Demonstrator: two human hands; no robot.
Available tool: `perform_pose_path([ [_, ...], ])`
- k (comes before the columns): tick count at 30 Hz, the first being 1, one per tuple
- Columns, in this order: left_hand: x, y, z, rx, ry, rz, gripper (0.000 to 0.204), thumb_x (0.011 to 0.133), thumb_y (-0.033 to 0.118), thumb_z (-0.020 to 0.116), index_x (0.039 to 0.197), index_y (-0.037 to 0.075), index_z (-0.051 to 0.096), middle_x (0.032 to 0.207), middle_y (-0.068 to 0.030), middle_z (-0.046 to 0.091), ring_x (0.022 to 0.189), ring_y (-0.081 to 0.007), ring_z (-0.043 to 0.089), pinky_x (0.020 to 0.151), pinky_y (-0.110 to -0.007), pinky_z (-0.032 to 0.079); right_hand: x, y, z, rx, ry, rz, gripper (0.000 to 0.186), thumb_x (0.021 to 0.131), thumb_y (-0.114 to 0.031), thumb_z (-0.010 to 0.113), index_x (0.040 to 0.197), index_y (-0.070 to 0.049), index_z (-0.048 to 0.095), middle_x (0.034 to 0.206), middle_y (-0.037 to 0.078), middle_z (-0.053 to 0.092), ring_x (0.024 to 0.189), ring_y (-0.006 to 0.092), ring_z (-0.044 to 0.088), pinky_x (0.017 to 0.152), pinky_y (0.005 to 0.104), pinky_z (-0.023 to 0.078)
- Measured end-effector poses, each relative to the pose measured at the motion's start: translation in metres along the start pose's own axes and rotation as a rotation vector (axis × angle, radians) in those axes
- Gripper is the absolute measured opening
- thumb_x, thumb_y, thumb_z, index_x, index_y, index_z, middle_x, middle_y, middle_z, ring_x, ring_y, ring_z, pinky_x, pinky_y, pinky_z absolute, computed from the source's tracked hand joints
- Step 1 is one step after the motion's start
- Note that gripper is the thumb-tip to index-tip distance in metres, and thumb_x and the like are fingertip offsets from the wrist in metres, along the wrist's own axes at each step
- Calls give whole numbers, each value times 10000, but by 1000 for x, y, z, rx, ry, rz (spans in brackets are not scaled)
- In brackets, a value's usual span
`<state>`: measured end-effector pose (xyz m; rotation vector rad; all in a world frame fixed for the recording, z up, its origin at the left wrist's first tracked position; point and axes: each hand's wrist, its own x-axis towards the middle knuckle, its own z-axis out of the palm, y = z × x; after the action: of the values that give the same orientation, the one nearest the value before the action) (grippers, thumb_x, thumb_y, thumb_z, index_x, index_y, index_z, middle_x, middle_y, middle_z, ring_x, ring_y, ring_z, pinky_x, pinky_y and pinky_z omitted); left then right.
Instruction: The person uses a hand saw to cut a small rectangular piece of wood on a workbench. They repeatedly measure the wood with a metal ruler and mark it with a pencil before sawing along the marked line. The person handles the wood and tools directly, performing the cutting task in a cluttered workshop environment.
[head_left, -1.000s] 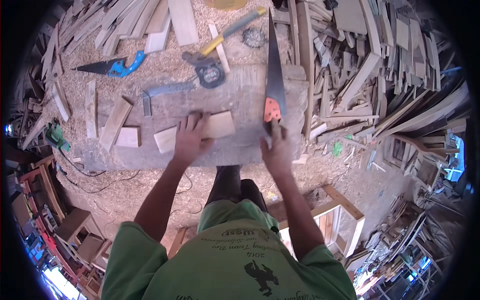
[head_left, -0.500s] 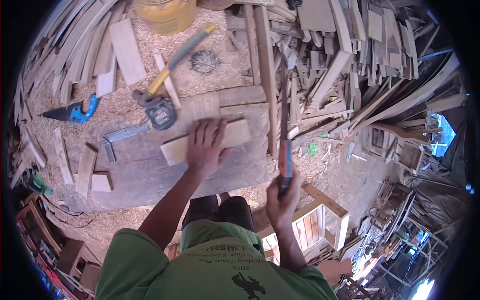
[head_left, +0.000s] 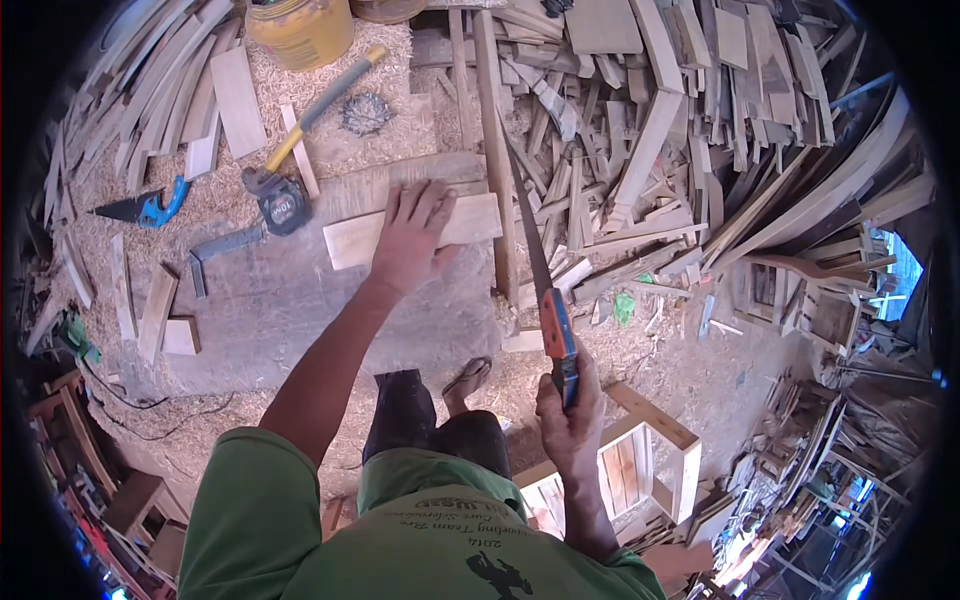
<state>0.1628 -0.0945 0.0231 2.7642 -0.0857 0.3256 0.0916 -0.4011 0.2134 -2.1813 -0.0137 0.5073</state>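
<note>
My left hand grips a short pale board lying on the worn work panel, fingers over its upper edge and thumb by the lower. In my right hand is an orange-handled handsaw, held upright with its blade reaching past the board's right end. Left of the board lie a tape measure, a metal square and a hammer with yellow-grey handle. Farther left are a small blue-handled saw and loose offcuts.
A yellow tub stands at the back among shavings. Large heaps of scrap wood fill the right, stacked strips the upper left. A wooden frame sits low at the right. My sandalled foot shows below the panel's edge.
My right hand has lifted the saw off the panel and brought it beyond the board's right end. The board and left hand have shifted rightward on the panel. The view has turned.
</note>
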Motion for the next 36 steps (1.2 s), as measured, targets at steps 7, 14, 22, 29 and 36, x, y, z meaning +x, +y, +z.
perform_pose_path([
  [7,-2,6,4,92,-22,-18,909,918,469,824,1675,71,514,1699,-160,502,1587,-384,439,1360,-642,281,-12,27,-13,-37,-23,-82,581,1108,-217,759,1615,-22,552,957,196,743,747,304,743,693,444,592],
  [14,3,18,15,91,29,-51,790,998,471,782,1644,81,548,1701,-152,501,1619,-370,406,1363,-629,276,-10,56,-13,45,-31,-111,556,1131,-228,731,1619,-30,552,951,179,762,761,305,774,701,447,608],
  [22,57,38,50,107,207,-358,556,1100,540,640,1310,25,628,1610,-244,545,1552,-434,469,1337,-621,292,1,42,-11,67,-101,-79,508,1168,-220,655,1630,-42,543,908,128,783,730,257,793,690,418,623],
  [29,62,44,46,118,230,-395,538,1068,545,681,1245,38,645,1547,-250,583,1538,-431,473,1312,-606,315,0,32,-14,230,-97,-19,481,1188,-283,592,1574,3,605,696,50,644,600,132,639,589,336,523],
  [36,66,46,41,95,267,-383,521,1051,521,704,1239,37,655,1546,-258,587,1526,-450,481,1293,-612,329,8,62,-6,136,-25,-70,467,1204,-307,553,1550,-2,629,669,14,594,590,95,588,566,325,489],
])
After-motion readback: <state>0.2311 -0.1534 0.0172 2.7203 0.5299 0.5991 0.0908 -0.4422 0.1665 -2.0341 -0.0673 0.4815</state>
